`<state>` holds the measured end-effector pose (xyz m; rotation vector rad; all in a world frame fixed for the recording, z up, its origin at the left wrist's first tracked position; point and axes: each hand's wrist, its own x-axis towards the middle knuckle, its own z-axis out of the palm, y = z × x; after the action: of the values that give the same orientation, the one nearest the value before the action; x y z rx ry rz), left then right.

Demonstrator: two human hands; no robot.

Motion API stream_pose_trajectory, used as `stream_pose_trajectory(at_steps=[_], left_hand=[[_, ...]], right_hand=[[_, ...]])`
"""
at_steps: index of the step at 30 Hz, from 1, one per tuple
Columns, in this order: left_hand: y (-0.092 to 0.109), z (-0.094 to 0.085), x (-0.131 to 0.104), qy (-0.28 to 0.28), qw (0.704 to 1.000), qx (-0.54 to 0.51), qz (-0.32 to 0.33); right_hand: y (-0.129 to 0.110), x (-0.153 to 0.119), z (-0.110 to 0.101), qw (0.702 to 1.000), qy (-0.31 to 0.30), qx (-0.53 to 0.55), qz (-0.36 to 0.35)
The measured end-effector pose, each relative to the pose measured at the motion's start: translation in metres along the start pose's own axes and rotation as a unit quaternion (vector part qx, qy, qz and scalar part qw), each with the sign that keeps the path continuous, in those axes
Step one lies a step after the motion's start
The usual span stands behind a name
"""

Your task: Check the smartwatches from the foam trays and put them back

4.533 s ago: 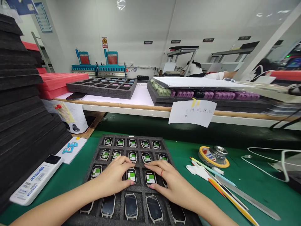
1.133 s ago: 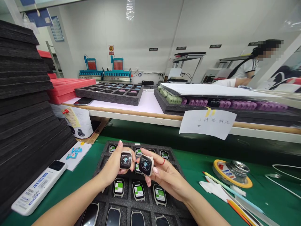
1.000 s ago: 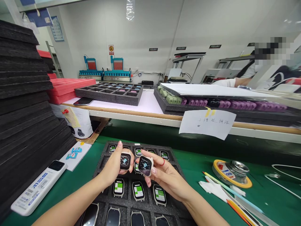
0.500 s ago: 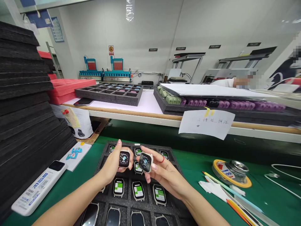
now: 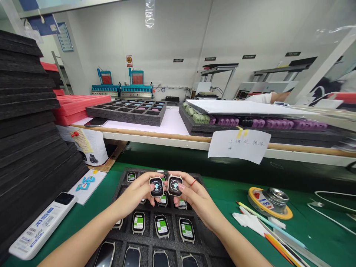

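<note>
My left hand [image 5: 139, 191] is closed around a smartwatch body [image 5: 156, 186] without a strap, its thumb on the lit screen. Close beside it, my right hand [image 5: 191, 191] grips a second smartwatch body [image 5: 175, 185], also with a dial showing and the thumb at the screen's right edge. Both are held over a black foam tray [image 5: 150, 230] with square compartments. In the tray lie several strapless watches, such as a watch [image 5: 162, 226] with a green and white screen. The nearest row, including a watch [image 5: 132, 256], has dark screens. My hands cover some compartments.
A tall stack of black foam sheets [image 5: 25, 141] rises at the left, with a long white box [image 5: 41, 226] beside it. Tape roll [image 5: 271, 202] and pens [image 5: 278, 248] lie right. Ahead, a shelf [image 5: 155, 134] carries foam trays. At the right back is another person's arm [image 5: 261, 98].
My left hand has moved right and its thumb now lies on its watch screen. The right-hand watch has turned to face me more squarely. The view has shifted slightly.
</note>
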<state>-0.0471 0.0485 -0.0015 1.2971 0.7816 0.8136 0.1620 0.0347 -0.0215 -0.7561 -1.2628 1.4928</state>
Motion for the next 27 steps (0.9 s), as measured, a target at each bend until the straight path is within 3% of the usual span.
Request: stream_pose_trajectory(at_steps=[8,20,24,27], left_hand=[[0.0085,0.0047,-0.0045,-0.01,0.998,0.048,0.04],[0.0022,0.0052,-0.0039,-0.008,0.997,0.063,0.038],[0.0016,0.0079,-0.0051,0.038,0.992,0.12,0.03],[0.001,0.0088,-0.0062,0.09,0.974,0.198,0.065]], right_hand=[[-0.0031,-0.0009,0.0023,1.0,-0.007,-0.017,0.008],[-0.0062,-0.0029,0.0049,1.0,-0.002,-0.025,0.014],[-0.0063,-0.0036,0.0057,1.0,-0.002,-0.025,0.015],[-0.0062,-0.0039,0.0057,0.999,-0.005,-0.026,0.023]])
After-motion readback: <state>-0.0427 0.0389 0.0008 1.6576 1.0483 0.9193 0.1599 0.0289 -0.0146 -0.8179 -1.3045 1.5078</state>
